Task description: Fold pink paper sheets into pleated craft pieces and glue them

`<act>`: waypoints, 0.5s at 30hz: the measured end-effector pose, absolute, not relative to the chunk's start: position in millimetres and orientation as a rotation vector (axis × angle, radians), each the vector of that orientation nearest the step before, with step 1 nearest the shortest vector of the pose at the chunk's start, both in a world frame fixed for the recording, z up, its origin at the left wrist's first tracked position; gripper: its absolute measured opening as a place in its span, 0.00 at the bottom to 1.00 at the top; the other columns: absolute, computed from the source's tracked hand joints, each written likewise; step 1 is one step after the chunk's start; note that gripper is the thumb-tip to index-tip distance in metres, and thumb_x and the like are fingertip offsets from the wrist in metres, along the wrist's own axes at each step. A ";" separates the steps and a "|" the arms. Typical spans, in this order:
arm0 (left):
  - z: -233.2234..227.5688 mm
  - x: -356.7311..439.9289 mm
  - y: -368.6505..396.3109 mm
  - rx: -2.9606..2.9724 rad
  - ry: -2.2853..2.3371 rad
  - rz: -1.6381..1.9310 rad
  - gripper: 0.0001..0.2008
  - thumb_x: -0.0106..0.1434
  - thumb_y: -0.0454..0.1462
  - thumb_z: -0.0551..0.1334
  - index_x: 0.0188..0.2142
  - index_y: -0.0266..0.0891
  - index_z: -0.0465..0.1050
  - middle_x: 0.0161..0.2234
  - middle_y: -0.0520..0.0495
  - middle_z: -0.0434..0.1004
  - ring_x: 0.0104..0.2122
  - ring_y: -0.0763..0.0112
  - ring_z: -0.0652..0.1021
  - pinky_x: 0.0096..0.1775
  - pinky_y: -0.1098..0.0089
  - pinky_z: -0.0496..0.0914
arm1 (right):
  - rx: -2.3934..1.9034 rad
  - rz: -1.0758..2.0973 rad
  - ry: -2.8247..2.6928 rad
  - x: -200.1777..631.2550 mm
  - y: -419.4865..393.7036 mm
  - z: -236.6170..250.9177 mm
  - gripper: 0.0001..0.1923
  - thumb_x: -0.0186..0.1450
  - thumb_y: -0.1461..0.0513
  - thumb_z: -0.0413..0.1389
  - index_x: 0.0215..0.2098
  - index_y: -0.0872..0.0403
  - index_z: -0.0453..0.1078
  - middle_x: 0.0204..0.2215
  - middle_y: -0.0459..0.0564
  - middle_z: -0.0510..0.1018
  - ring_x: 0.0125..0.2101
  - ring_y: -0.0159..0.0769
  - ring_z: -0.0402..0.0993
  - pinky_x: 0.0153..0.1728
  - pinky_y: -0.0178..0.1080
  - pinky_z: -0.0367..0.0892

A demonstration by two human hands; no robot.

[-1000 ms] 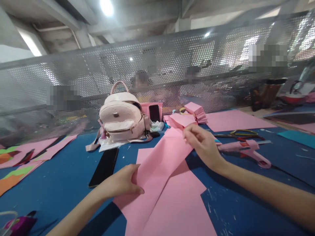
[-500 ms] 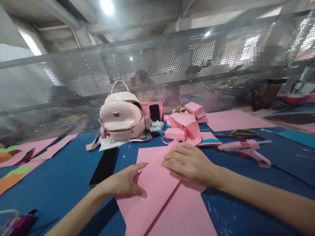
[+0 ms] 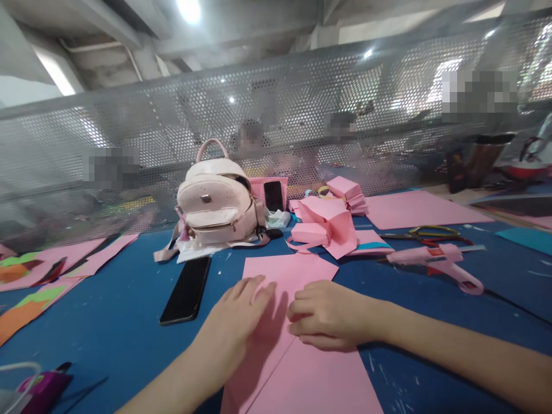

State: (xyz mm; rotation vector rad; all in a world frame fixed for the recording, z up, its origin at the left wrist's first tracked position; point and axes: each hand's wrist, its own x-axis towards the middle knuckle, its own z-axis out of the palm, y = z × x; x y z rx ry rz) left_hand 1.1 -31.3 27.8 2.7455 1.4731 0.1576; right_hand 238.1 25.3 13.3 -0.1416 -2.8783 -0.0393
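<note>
A large sheet of pink paper lies on the blue table, with a folded flap whose edge runs diagonally across it. Over the flap's left side is my left hand, its fingers stretched forward and slightly apart, holding nothing. My right hand rests on the right part of the paper, fingers curled together at the flap; its fingertips are partly hidden. Beyond the paper stand folded pink paper pieces. A pink glue gun lies to the right of my right hand, and a black phone is left of the paper.
A pale pink backpack stands at the back before a perforated metal screen. Scissors lie behind the glue gun. At the far right is a blue-green sheet; coloured paper covers the far left. A purple object sits lower left.
My left hand has moved right and forward over the paper, its fingers straightening. My right hand has drawn back toward me along the flap, which now lies flatter.
</note>
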 end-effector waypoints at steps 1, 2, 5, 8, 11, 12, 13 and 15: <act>25.5 5.7 -35.1 2.861 1.425 0.132 0.34 0.55 0.21 0.57 0.61 0.40 0.60 0.62 0.39 0.63 0.58 0.52 0.67 0.52 0.54 0.67 | -0.161 0.013 -2.872 239.2 24.9 13.2 0.11 0.70 0.61 0.49 0.42 0.53 0.74 0.37 0.50 0.78 0.34 0.36 0.69 0.33 0.39 0.59; 23.1 9.9 -38.7 2.946 1.351 0.106 0.26 0.59 0.23 0.57 0.57 0.38 0.65 0.59 0.40 0.68 0.55 0.53 0.70 0.51 0.55 0.69 | -0.186 0.060 -2.864 240.8 24.0 12.5 0.11 0.70 0.61 0.49 0.43 0.54 0.74 0.39 0.51 0.78 0.35 0.36 0.70 0.35 0.39 0.60; 15.8 19.0 -47.5 3.014 1.112 0.019 0.16 0.64 0.30 0.58 0.52 0.38 0.68 0.47 0.46 0.77 0.42 0.61 0.77 0.42 0.63 0.73 | -0.278 0.161 -2.857 249.1 18.4 7.4 0.14 0.71 0.61 0.49 0.48 0.56 0.72 0.45 0.53 0.78 0.40 0.38 0.70 0.40 0.40 0.63; 7.8 23.6 -52.4 3.069 1.055 0.029 0.20 0.62 0.33 0.62 0.54 0.35 0.67 0.45 0.46 0.77 0.37 0.62 0.77 0.36 0.65 0.74 | -0.391 0.244 -2.879 260.9 10.7 1.4 0.20 0.71 0.59 0.49 0.59 0.56 0.65 0.54 0.53 0.74 0.48 0.43 0.68 0.49 0.44 0.62; -5.9 26.9 -55.0 3.178 1.068 0.127 0.20 0.62 0.33 0.62 0.54 0.33 0.67 0.42 0.45 0.77 0.35 0.62 0.76 0.33 0.65 0.73 | -0.480 0.369 -2.890 269.2 6.8 -1.0 0.25 0.71 0.57 0.51 0.64 0.53 0.59 0.60 0.49 0.69 0.55 0.45 0.63 0.55 0.48 0.59; -11.5 27.6 -56.0 3.216 1.075 0.183 0.20 0.62 0.33 0.62 0.54 0.32 0.67 0.41 0.45 0.77 0.34 0.62 0.75 0.32 0.65 0.73 | -0.497 0.415 -2.889 270.4 6.8 -0.7 0.25 0.71 0.57 0.51 0.64 0.52 0.58 0.61 0.48 0.68 0.56 0.45 0.62 0.56 0.49 0.59; -17.1 27.9 -57.2 3.242 1.080 0.251 0.20 0.62 0.33 0.62 0.53 0.31 0.67 0.40 0.45 0.77 0.34 0.61 0.75 0.32 0.65 0.73 | -0.510 0.460 -2.889 271.0 7.3 0.1 0.25 0.71 0.57 0.51 0.64 0.51 0.59 0.61 0.47 0.68 0.57 0.45 0.62 0.56 0.49 0.59; -26.2 26.8 -60.3 3.273 1.105 0.351 0.21 0.62 0.33 0.61 0.54 0.29 0.67 0.39 0.44 0.78 0.34 0.61 0.75 0.34 0.64 0.74 | -0.527 0.529 -2.890 270.8 8.9 2.5 0.24 0.70 0.57 0.52 0.64 0.50 0.60 0.61 0.47 0.67 0.57 0.45 0.62 0.57 0.50 0.59</act>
